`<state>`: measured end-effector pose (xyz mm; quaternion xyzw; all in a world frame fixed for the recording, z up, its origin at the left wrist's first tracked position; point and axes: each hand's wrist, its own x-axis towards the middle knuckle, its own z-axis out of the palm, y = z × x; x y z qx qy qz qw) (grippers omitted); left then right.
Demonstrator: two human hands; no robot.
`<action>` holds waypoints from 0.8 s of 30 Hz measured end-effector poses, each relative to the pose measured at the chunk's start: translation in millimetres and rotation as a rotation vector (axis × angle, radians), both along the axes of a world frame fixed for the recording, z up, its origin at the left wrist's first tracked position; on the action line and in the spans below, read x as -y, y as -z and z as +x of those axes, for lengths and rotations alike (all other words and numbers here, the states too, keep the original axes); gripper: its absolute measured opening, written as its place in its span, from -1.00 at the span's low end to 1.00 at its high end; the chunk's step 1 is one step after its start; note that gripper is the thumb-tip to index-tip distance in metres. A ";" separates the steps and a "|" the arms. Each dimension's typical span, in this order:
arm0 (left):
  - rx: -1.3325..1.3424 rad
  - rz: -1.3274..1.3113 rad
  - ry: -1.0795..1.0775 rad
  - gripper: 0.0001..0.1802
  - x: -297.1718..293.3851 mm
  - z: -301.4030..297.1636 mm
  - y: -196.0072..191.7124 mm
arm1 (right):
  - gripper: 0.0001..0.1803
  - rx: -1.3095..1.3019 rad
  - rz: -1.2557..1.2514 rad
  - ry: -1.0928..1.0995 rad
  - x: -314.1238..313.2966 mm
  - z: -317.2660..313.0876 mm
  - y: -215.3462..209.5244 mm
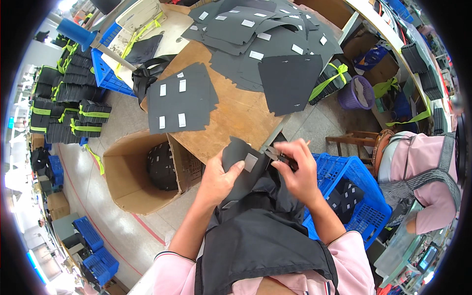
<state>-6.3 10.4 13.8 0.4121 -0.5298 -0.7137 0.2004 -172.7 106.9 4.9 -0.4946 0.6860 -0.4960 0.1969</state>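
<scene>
My left hand point(216, 181) grips a black sheet-like panel point(235, 147) over my lap, its thumb lying beside a light grey patch point(250, 162). In my right hand point(302, 172) is a pair of small thread snips point(273, 154), their blades pointing left at the panel's right edge. Whether the blades touch it, I cannot tell. Just beyond my hands, the brown wooden tabletop point(241, 110) carries a black panel with white patches point(172, 101) at left. A darker panel point(289, 81) lies at right, in front of a large heap of patched panels point(231, 29).
A cardboard box point(120, 172) with black pieces inside stands left of my legs. On my right is a blue crate point(361, 172) holding more pieces. Further right are a purple basket point(351, 98), a wooden stool point(341, 140) and a person in pink point(413, 152). Tied black bundles point(73, 98) fill the far left.
</scene>
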 end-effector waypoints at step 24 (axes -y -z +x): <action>-0.016 0.093 -0.138 -0.59 2.7 0.9 14.8 | -0.64 -0.247 -0.039 -0.080 1.4 12.3 15.8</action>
